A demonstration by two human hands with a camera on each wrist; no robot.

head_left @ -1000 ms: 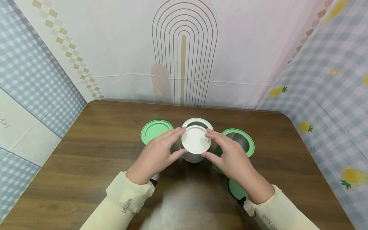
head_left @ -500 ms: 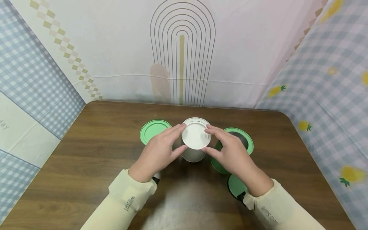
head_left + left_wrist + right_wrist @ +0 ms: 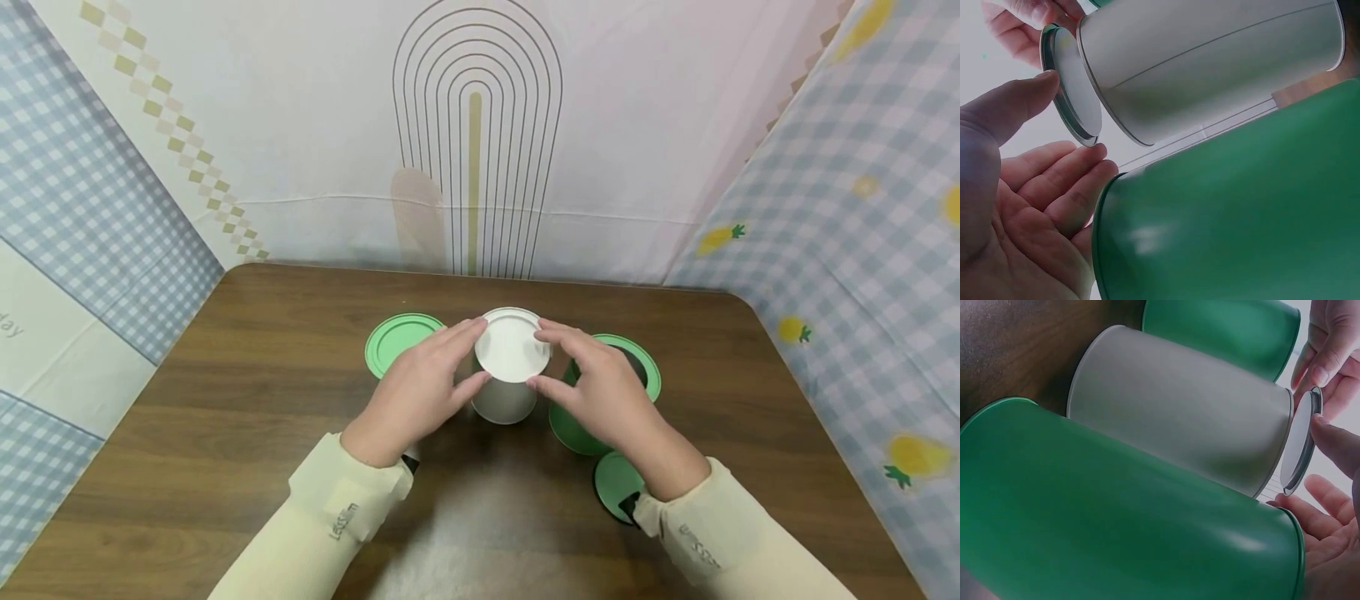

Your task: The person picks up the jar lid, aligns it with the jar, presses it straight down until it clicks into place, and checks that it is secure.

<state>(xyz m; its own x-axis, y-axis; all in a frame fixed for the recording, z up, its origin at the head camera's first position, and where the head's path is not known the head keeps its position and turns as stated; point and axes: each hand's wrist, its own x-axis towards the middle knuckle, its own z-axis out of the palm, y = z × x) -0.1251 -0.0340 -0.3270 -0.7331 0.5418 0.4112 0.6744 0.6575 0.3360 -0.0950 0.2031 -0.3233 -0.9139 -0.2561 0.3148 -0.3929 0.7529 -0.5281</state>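
Both hands hold a round white lid (image 3: 512, 346) by its edge, over the mouth of a white can (image 3: 504, 406) standing upright on the table. My left hand (image 3: 415, 387) pinches its left side and my right hand (image 3: 611, 396) its right, each with thumb and fingertips. In the left wrist view the lid (image 3: 1080, 94) is tilted against the can's rim, with a gap at one side. The right wrist view likewise shows the lid (image 3: 1300, 444) slightly off the white can (image 3: 1185, 406). The can's mouth is hidden from the head view by the lid.
Left of the white can stands a green can with a green top (image 3: 401, 342), partly behind my left hand. A green can (image 3: 576, 429) with an open mouth stands on the right. A green disc (image 3: 617, 483) lies near my right wrist on the wooden table (image 3: 300, 333).
Both hands have moved the white lid slightly away from me, over the white can. The can's open mouth, visible a second ago, is now covered from view.
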